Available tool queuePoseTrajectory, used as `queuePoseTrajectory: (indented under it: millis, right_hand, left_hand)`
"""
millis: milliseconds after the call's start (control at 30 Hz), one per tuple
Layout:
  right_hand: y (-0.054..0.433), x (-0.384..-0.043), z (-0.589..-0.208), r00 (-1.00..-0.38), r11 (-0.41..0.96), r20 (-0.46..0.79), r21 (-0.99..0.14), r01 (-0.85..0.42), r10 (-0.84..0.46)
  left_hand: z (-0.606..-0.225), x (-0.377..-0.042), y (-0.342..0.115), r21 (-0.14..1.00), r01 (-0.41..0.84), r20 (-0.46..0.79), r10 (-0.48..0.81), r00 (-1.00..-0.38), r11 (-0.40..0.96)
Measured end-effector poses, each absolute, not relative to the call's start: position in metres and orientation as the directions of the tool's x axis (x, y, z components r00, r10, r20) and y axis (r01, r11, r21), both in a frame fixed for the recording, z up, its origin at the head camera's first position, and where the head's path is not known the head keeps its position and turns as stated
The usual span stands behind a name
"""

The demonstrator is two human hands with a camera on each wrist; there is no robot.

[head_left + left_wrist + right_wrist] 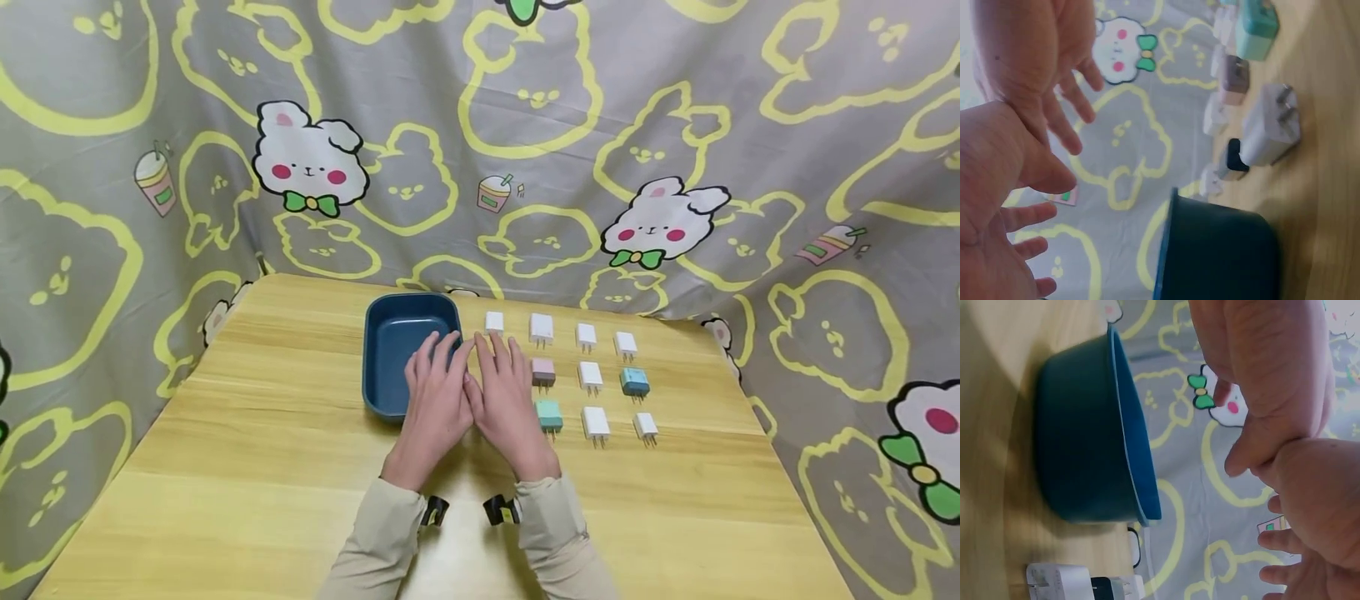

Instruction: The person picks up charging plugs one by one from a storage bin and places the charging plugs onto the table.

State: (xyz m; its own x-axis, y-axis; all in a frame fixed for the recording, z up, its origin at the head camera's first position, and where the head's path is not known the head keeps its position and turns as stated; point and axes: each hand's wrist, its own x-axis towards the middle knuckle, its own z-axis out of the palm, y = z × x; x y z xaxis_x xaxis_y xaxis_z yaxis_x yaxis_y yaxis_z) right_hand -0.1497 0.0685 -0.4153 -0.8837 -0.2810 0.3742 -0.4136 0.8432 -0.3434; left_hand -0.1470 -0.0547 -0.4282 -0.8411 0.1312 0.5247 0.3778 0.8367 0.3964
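My left hand (435,408) and right hand (512,408) are held side by side above the table, fingers spread and loosely bent, with nothing held. They meet at the thumbs. Under the left fingers, in the head view, is the right rim of a dark blue plastic basin (397,358). Right of the hands, several charger plugs lie in rows: a pink one (543,372), a green one (549,414), a blue one (634,382) and white ones (590,375). A white charger plug (1266,128) near the basin, hidden by my hands in the head view, shows in the left wrist view.
The wooden table (247,442) meets a grey curtain (420,225) with yellow rabbit outlines at its back and sides. A far row of white plugs (542,327) stands near the back edge. A small black-and-white item (1234,157) lies beyond the nearest plug.
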Motion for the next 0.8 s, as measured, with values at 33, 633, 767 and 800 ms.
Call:
queuePoseTrajectory:
  millis: [33, 633, 767, 800]
  right_hand:
    - [0.068, -0.146, -0.415, -0.883, 0.845, 0.377, -0.341, -0.412, -0.278]
    - [0.070, -0.086, -0.430, -0.846, 0.816, 0.449, -0.348, -0.461, -0.286]
    - [0.075, -0.078, -0.435, -0.863, 0.810, 0.432, -0.386, -0.441, -0.263]
    - [0.077, -0.076, -0.436, -0.868, 0.811, 0.428, -0.394, -0.431, -0.253]
  left_hand:
    - [-0.427, -0.145, -0.055, 0.389, 0.385, 0.531, 0.138, -0.836, 0.837]
    - [-0.456, -0.081, -0.051, 0.322, 0.465, 0.633, 0.178, -0.753, 0.825]
    - [-0.461, -0.075, -0.049, 0.322, 0.478, 0.631, 0.191, -0.752, 0.817]
    - [-0.461, -0.073, -0.049, 0.322, 0.476, 0.625, 0.194, -0.756, 0.818]
